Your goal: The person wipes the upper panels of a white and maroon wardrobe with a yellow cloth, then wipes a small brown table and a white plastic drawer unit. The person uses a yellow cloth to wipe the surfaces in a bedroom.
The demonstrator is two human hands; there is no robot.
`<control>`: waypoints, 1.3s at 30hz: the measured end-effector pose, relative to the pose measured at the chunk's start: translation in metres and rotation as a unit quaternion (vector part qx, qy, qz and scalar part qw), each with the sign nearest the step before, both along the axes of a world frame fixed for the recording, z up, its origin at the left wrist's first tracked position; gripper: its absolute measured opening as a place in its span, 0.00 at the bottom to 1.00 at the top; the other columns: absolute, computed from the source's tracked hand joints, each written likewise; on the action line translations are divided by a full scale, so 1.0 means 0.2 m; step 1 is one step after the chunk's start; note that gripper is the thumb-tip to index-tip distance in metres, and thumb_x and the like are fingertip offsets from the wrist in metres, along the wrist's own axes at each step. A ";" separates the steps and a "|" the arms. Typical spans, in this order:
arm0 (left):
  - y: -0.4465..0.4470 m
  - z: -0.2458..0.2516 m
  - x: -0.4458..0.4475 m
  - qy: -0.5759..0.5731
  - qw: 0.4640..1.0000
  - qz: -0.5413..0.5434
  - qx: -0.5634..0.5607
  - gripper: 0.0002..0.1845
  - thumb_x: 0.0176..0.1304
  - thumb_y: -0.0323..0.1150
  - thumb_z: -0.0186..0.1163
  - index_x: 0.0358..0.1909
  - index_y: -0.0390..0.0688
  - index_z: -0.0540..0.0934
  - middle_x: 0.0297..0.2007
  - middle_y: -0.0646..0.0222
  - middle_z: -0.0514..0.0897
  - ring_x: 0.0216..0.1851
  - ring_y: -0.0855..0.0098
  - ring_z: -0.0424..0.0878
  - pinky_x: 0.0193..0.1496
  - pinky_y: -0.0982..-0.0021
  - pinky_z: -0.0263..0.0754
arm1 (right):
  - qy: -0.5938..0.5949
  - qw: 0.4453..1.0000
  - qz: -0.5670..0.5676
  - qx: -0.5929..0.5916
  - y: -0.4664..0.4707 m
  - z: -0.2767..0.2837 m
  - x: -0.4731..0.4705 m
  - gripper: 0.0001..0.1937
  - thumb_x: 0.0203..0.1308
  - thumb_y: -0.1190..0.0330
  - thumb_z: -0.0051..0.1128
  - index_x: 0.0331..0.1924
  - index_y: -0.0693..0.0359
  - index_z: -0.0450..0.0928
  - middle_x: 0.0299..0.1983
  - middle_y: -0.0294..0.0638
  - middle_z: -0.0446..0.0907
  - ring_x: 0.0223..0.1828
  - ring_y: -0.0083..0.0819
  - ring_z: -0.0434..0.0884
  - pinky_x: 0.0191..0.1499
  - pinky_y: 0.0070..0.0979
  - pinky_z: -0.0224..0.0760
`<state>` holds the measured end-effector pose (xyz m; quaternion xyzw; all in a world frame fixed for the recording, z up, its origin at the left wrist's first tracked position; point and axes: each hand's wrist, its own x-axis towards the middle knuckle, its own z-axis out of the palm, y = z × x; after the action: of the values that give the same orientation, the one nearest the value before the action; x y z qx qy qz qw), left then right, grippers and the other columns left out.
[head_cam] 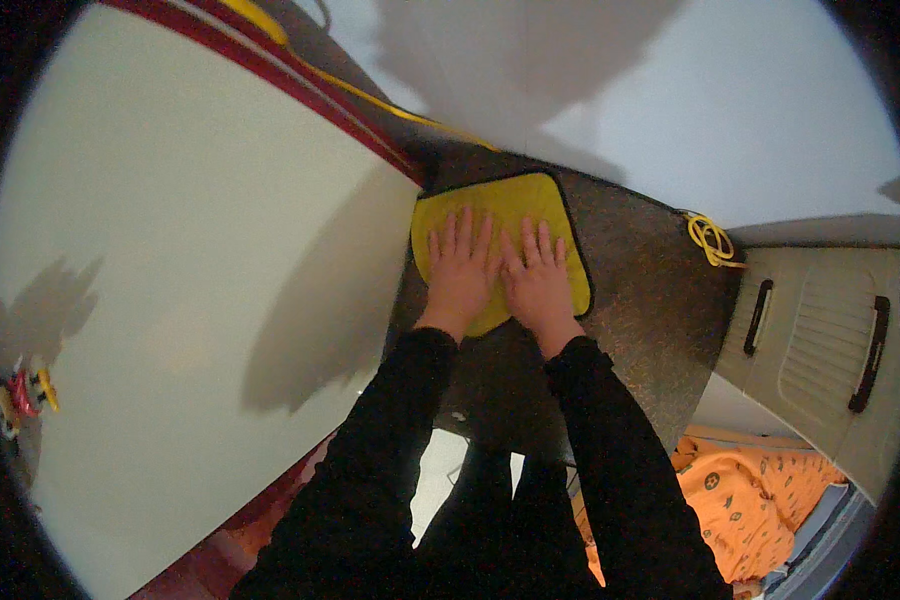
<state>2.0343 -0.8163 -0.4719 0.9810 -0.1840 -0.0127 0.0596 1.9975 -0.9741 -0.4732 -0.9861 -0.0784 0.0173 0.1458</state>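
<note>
A yellow cloth (529, 196) with black edging lies spread out on a dark brown speckled surface (634, 247). On its left part my left hand (459, 266) rests palm down, fingers spread and pointing away from me. Beside it my right hand (538, 279) is also flat on the cloth, its fingers slightly apart. The thumbs are close together near the cloth's middle. Both hands and wrists cover part of its near edge. Neither hand grasps anything.
A large pale panel (195, 225) with a red edge borders the surface on the left. Behind it rises a white wall (750, 127). A coiled yellow cord (711, 240) lies near a beige drawer unit (825, 337) with dark handles. Orange printed fabric (742, 502) is lower right.
</note>
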 end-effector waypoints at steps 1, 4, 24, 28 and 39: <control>0.03 0.00 -0.08 0.017 1.000 0.009 0.002 0.35 0.75 0.49 0.55 0.79 0.48 0.64 0.81 0.54 0.56 0.82 0.48 0.50 0.80 0.36 0.43 | 0.013 1.000 0.016 -0.009 0.02 0.01 -0.06 0.28 0.73 0.59 0.54 0.74 0.53 0.70 0.80 0.55 0.57 0.82 0.58 0.53 0.80 0.60 0.45; 0.11 0.03 -0.33 0.036 0.999 0.013 0.000 0.36 0.77 0.50 0.51 0.80 0.42 0.61 0.81 0.46 0.54 0.81 0.42 0.51 0.79 0.34 0.45 | 0.074 0.993 0.083 -0.023 0.07 0.03 -0.24 0.26 0.72 0.59 0.53 0.72 0.52 0.73 0.81 0.53 0.57 0.83 0.55 0.53 0.81 0.57 0.43; -0.88 0.10 -0.94 0.099 0.988 -0.113 -0.027 0.33 0.73 0.52 0.55 0.77 0.56 0.69 0.81 0.60 0.58 0.83 0.49 0.49 0.81 0.38 0.38 | 0.110 0.978 -0.160 -0.072 -0.83 0.11 -1.12 0.35 0.73 0.44 0.50 0.80 0.46 0.63 0.83 0.48 0.52 0.84 0.54 0.50 0.81 0.60 0.39; -0.89 0.12 -1.15 0.134 0.968 -0.202 -0.061 0.33 0.73 0.50 0.55 0.78 0.56 0.69 0.82 0.61 0.58 0.83 0.53 0.50 0.82 0.40 0.38 | 0.128 0.969 -0.191 -0.090 -0.81 0.16 -1.45 0.40 0.72 0.48 0.55 0.81 0.56 0.56 0.83 0.59 0.45 0.83 0.65 0.44 0.79 0.63 0.40; -0.38 0.11 -1.13 0.182 0.971 -0.147 -0.048 0.32 0.72 0.51 0.57 0.77 0.58 0.70 0.82 0.70 0.57 0.83 0.58 0.49 0.81 0.38 0.41 | 0.111 0.986 -0.121 -0.020 -0.30 0.12 -1.33 0.41 0.65 0.58 0.60 0.79 0.64 0.57 0.80 0.72 0.45 0.80 0.77 0.46 0.77 0.67 0.44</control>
<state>1.8088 -0.8915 -0.4492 0.9202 -0.3128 -0.1911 0.1369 1.7324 -1.0332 -0.4502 -0.9829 0.0585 0.1107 0.1349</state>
